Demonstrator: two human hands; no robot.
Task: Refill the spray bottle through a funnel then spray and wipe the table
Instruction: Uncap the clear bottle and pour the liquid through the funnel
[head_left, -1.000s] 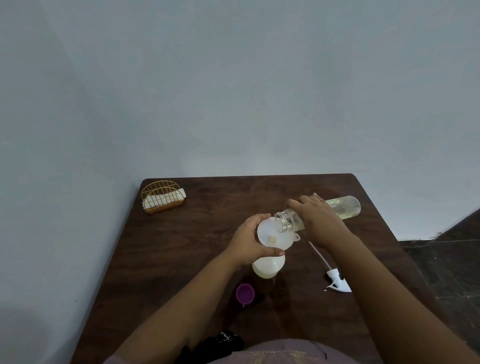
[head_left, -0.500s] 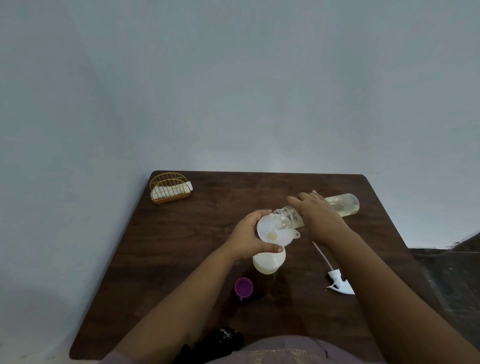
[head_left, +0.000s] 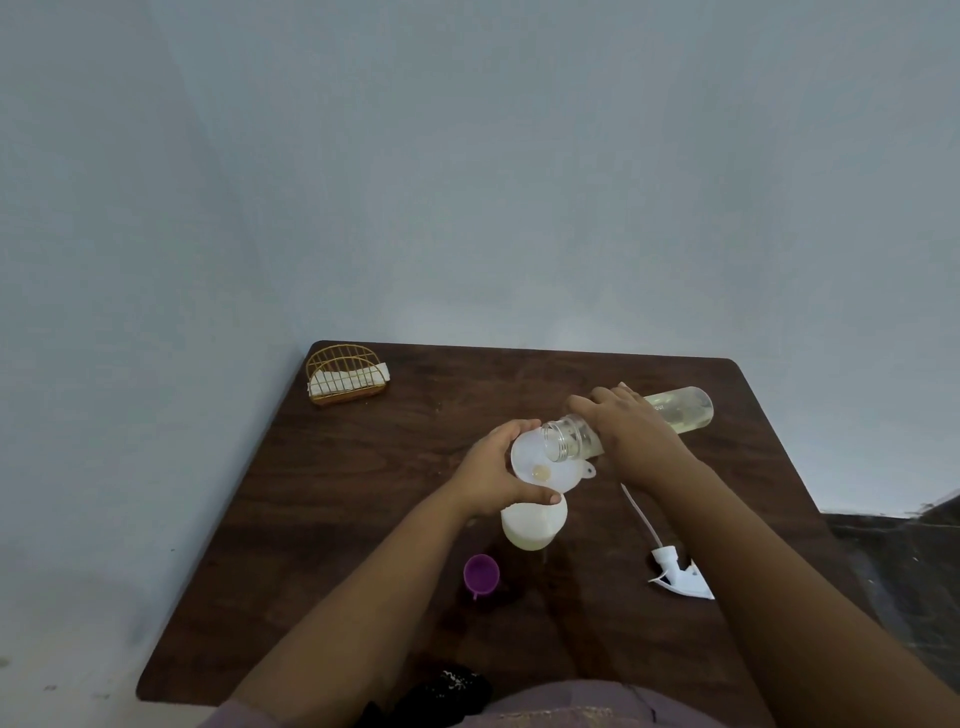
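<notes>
One brown table (head_left: 363, 493) carries two bottles, one funnel, one spray head, one purple cap and one wire holder. The white spray bottle (head_left: 532, 527) stands upright near the middle of the table, with the white funnel (head_left: 540, 462) seated in its neck; a small pale-yellow pool shows at the funnel's throat. The left hand (head_left: 496, 475) curls round the funnel's rim and the bottle's top, thumb on the near side, fingers on the far side. The right hand (head_left: 626, 434) grips the clear bottle (head_left: 675, 410) round its middle and holds it tipped almost level, its open threaded mouth over the funnel bowl, its base pointing to the far right; pale liquid lies along the lower side of it. The one white spray head (head_left: 678, 571) lies on its side on the table to the right of the spray bottle, its thin dip tube running up toward the right wrist. The purple cap (head_left: 481, 573) sits mouth up just in front of the spray bottle. At the far left corner stands the gold wire holder (head_left: 347, 375) with white napkins in it. A dark cloth (head_left: 441, 693) lies at the near edge.
</notes>
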